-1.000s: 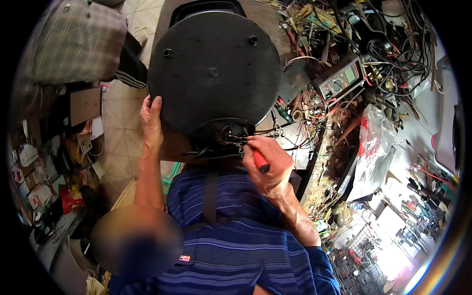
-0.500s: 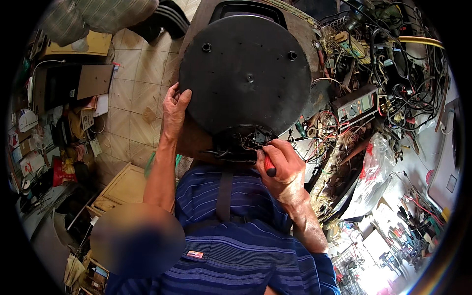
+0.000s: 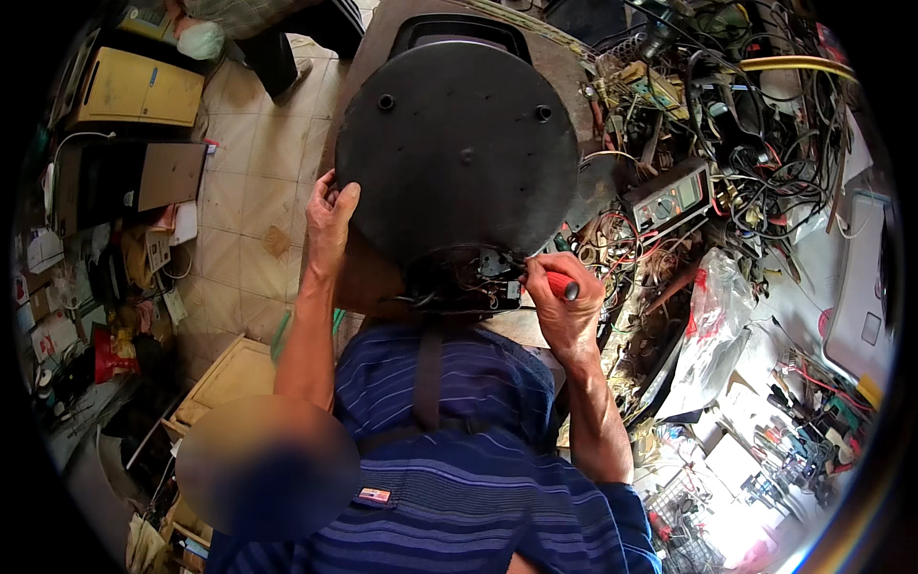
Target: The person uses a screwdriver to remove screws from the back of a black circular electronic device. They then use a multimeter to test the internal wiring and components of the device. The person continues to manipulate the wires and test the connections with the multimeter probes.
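Observation:
A large round black appliance point(image 3: 459, 172) lies flat side up in front of me, with a loop handle point(image 3: 461, 27) at its far side. Thumb on the rim, my left hand point(image 3: 330, 218) grips its left edge, the other fingers curling past it. At the near side an open wiring compartment point(image 3: 478, 277) shows thin wires and small parts. My right hand point(image 3: 567, 311) is closed around a screwdriver with a red handle point(image 3: 561, 284), at the compartment's right end. The handle's butt points right; its tip is hidden by my fingers and the dark parts.
Right of the appliance lie a multimeter point(image 3: 669, 199), tangled cables point(image 3: 794, 158) and a clear plastic bag point(image 3: 712, 320). Hand tools point(image 3: 803, 450) crowd the lower right. Another person point(image 3: 253, 14) stands at upper left. A wooden drawer point(image 3: 225, 383) juts out at left.
My right hand and the screwdriver have shifted right and the handle has swung toward the right. The left hand keeps its hold. The other person's legs have moved, and a whitish bag now shows there.

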The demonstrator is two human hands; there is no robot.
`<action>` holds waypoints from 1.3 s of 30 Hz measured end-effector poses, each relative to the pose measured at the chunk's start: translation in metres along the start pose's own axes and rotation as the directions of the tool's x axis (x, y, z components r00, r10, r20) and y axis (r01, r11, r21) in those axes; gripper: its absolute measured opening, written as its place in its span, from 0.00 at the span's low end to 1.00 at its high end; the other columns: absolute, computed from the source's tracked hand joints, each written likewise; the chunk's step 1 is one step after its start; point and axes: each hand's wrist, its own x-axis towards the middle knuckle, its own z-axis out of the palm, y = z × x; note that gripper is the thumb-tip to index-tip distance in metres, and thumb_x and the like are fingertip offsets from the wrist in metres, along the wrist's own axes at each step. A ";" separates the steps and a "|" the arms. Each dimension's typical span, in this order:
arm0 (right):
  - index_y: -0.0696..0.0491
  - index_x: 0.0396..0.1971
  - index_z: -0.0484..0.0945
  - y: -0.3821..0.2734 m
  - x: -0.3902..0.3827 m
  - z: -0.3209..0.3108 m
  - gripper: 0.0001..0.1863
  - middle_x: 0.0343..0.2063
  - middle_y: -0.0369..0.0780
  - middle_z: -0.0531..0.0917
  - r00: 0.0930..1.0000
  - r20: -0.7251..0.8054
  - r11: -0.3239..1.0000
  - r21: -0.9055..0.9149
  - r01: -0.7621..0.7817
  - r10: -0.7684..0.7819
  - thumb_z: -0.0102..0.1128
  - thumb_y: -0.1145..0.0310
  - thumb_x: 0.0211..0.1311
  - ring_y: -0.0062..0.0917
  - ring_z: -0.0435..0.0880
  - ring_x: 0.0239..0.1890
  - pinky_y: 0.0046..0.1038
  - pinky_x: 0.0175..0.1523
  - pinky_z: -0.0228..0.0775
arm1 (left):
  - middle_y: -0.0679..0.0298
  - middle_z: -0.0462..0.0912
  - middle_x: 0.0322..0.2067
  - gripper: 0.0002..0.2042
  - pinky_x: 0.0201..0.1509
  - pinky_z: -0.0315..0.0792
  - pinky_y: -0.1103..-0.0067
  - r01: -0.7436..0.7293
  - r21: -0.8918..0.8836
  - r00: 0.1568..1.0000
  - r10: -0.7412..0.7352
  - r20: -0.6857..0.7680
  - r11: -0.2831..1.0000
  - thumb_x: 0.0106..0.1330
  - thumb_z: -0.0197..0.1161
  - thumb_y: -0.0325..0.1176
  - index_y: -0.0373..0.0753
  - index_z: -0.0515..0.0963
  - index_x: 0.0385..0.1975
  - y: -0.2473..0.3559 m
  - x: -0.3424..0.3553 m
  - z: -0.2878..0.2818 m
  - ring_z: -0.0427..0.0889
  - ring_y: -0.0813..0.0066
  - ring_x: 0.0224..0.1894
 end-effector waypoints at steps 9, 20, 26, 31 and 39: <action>0.60 0.36 0.84 -0.015 -0.016 0.005 0.09 0.35 0.48 0.86 0.961 -0.009 0.951 -0.150 0.271 -0.275 0.74 0.75 0.58 0.39 0.89 0.35 0.32 0.42 0.83 | 0.65 0.81 0.49 0.31 0.58 0.71 0.82 0.077 0.026 0.997 -0.077 0.005 0.997 0.69 0.71 0.45 0.29 0.71 0.64 0.000 0.003 -0.009 0.77 0.82 0.50; 0.56 0.46 0.82 -0.005 -0.092 -0.001 0.24 0.50 0.49 0.83 0.948 -0.084 0.940 -0.182 0.287 -0.306 0.82 0.72 0.48 0.41 0.89 0.44 0.35 0.45 0.87 | 0.64 0.80 0.55 0.42 0.57 0.73 0.73 0.435 0.077 0.893 -0.441 0.093 0.897 0.64 0.60 0.74 0.40 0.74 0.63 -0.009 0.031 -0.048 0.79 0.70 0.53; 0.56 0.48 0.82 -0.003 -0.090 -0.009 0.27 0.49 0.48 0.82 0.959 -0.125 0.961 -0.148 0.235 -0.254 0.84 0.70 0.48 0.41 0.88 0.43 0.34 0.41 0.85 | 0.81 0.76 0.32 0.29 0.30 0.59 0.86 0.440 0.042 0.897 -0.441 0.028 0.897 0.64 0.65 0.71 0.50 0.80 0.47 0.003 0.037 -0.040 0.68 0.91 0.28; 0.57 0.48 0.82 0.003 -0.093 -0.013 0.26 0.42 0.47 0.84 0.966 -0.163 0.972 -0.155 0.174 -0.199 0.83 0.71 0.49 0.39 0.89 0.36 0.33 0.37 0.83 | 0.79 0.75 0.35 0.30 0.33 0.61 0.83 0.388 0.130 0.921 -0.377 -0.097 0.913 0.65 0.63 0.71 0.49 0.79 0.49 0.009 0.031 -0.023 0.65 0.88 0.30; 0.59 0.47 0.81 0.027 -0.104 -0.028 0.23 0.36 0.48 0.87 0.960 -0.264 0.996 -0.047 0.080 -0.090 0.81 0.74 0.51 0.39 0.89 0.33 0.33 0.36 0.83 | 0.78 0.74 0.33 0.25 0.28 0.56 0.86 0.309 0.311 0.951 -0.285 -0.121 0.899 0.70 0.60 0.65 0.47 0.76 0.42 0.053 -0.002 0.014 0.61 0.90 0.26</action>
